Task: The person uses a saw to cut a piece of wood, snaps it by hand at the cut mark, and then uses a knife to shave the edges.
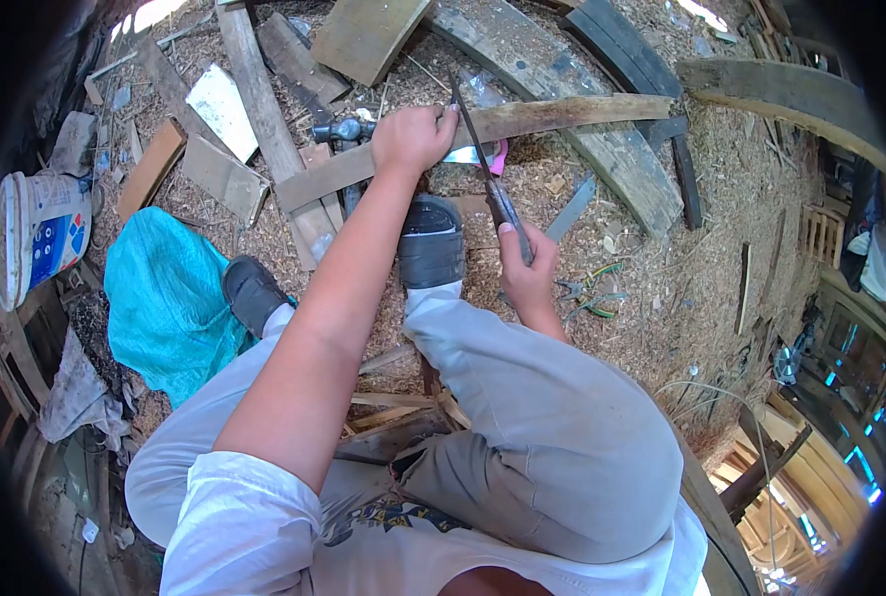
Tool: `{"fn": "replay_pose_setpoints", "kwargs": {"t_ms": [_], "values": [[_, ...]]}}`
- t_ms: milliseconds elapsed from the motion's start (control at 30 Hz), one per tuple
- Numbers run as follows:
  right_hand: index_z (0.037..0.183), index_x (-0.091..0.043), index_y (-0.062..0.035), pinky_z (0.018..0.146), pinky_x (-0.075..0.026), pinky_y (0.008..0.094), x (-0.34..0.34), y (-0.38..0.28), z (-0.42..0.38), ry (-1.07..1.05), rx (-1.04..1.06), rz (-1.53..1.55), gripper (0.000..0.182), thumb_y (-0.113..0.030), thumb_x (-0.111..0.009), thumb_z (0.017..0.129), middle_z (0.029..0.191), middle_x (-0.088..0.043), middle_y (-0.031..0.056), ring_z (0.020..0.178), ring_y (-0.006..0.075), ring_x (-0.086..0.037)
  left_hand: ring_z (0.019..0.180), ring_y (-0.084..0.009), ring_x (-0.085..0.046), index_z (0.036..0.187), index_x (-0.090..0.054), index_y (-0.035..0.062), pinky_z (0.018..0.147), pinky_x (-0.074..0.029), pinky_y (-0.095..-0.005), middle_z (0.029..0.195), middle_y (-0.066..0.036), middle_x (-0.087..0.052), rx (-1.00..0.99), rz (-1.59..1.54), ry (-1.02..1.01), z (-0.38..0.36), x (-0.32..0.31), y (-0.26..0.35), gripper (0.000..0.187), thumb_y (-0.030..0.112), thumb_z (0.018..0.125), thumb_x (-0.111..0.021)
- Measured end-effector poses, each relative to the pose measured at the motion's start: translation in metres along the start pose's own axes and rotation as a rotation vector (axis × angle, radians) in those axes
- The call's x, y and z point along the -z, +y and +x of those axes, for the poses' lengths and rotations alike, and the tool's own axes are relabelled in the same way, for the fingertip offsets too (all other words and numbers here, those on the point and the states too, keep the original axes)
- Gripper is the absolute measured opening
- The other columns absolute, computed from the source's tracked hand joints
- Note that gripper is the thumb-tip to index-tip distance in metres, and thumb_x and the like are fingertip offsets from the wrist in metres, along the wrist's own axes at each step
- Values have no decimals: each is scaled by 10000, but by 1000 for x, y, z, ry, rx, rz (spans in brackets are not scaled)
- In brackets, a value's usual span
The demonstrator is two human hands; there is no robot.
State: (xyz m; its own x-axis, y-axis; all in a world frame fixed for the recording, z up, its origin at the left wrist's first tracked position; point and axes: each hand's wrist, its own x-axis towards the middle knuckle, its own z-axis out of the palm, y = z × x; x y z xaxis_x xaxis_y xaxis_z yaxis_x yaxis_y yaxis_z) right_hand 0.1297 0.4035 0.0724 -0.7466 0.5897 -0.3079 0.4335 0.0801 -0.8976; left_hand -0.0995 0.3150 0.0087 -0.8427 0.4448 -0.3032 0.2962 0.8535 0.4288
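Observation:
A long, narrow wooden board (582, 111) lies slantwise ahead of me across other timber. My left hand (418, 139) is closed over it, pressing it down left of the saw. The hand saw (503, 204) has its dark handle in my right hand (530, 266), fingers wrapped round it. Its thin blade points up and away, crossing the board close to my left hand's fingers. A hammer (344, 130) lies just left of my left hand. My sandaled foot (431, 243) is below the board, between my hands.
Pliers (594, 295) and a flat metal strip (572, 209) lie on shavings at right. A wide weathered plank (617, 164) runs underneath the board. Left are a teal sack (170, 298), a white bucket (51, 238) and wood offcuts (224, 179). A curved timber (791, 94) stands upper right.

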Motion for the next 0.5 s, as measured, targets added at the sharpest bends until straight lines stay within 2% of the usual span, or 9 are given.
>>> {"fn": "replay_pose_setpoints", "kwargs": {"t_ms": [33,133,267,333,500], "values": [[733,-566,-22,502,-258,295,-1,0,0,1,53,-68,316,-168,-662,997,604,-416,-57,566,48,-358,905,-389,-733,1076,-806,226,792,-582,-510,927,-188,-759,5,2,-12,0,2,1,488,560,1008,-456],[742,-565,-18,503,-268,295,-4,1,-3,9,14,30,307,-164,-665,993,607,-430,-54,568,50,-362,907,-385,-733,1086,-805,230,796,-582,-509,931,-187,-759,5,12,1,0,0,0,481,556,1006,-459],[753,-575,-18,505,-272,291,-6,-11,-4,14,7,-35,292,-160,-666,991,612,-442,-51,575,48,-369,908,-383,-734,1101,-802,243,796,-582,-508,929,-185,-759,1,5,-16,2,0,-1,469,551,1006,-462],[764,-588,-15,506,-278,288,-7,-8,-3,-8,112,-55,276,-155,-667,989,614,-449,-51,579,45,-372,908,-384,-733,1104,-801,249,795,-580,-511,927,-185,-759,5,-3,-18,1,1,-1,461,546,1006,-462],[766,-587,-15,507,-286,286,-10,-10,-6,18,31,-17,270,-146,-664,989,613,-443,-50,581,43,-373,924,-384,-732,1107,-800,265,807,-577,-512,947,-184,-760,18,15,-29,1,2,1,461,558,1006,-459]]}}
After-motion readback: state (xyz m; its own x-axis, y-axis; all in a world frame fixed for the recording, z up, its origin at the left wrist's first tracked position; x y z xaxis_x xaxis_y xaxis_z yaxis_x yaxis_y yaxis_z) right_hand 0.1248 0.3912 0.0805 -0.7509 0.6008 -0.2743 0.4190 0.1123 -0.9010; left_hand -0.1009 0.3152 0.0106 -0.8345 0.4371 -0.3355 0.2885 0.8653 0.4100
